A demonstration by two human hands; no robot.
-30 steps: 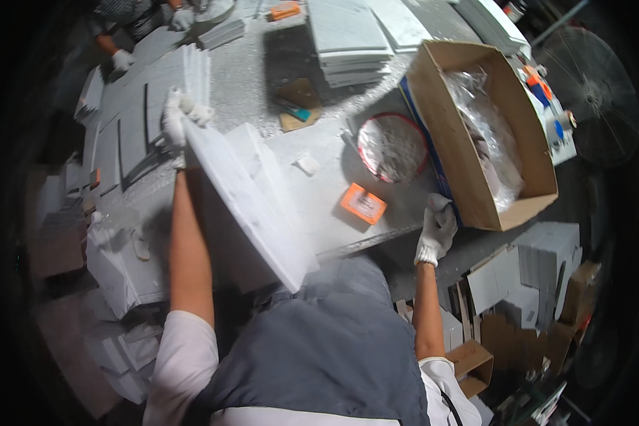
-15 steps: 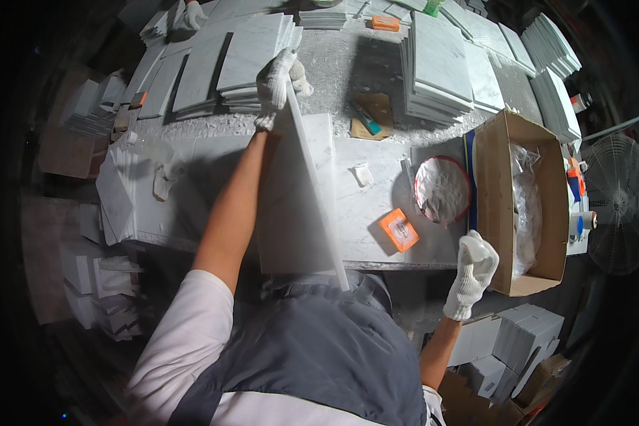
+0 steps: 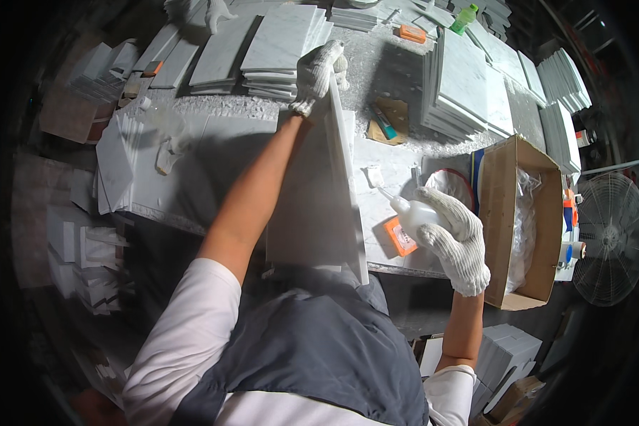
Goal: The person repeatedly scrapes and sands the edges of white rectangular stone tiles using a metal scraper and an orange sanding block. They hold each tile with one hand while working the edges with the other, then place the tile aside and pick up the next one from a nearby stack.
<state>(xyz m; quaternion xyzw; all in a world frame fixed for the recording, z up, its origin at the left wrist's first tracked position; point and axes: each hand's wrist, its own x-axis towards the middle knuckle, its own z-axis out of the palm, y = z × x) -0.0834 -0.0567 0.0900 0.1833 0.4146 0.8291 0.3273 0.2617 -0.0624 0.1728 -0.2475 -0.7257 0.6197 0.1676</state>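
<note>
My left hand (image 3: 321, 74), in a white knitted glove, grips the far top of a white marble tile (image 3: 343, 167) standing on edge. The tile's narrow edge faces up, and its near end is by my waist. To the right, my gloved right hand (image 3: 458, 238) is wrapped round a small white squeeze bottle (image 3: 414, 214). The bottle's thin nozzle points left toward the tile, apart from it. Partly behind the bottle lies an orange box (image 3: 400, 236). Beyond my fingers is a red-rimmed round dish (image 3: 451, 182), partly covered.
An open cardboard box (image 3: 551, 238) with clear plastic inside stands at the right, a fan (image 3: 609, 238) beyond it. Tile stacks (image 3: 461, 78) line the dusty table's back. A brown piece with a green-handled tool (image 3: 385, 126) lies there. Another person's gloved hand (image 3: 219, 14) shows at top left.
My right hand has risen and moved forward over the table's edge, and the white bottle now shows in it. My left hand still holds the tile, which stands more nearly straight ahead. The view has shifted slightly.
</note>
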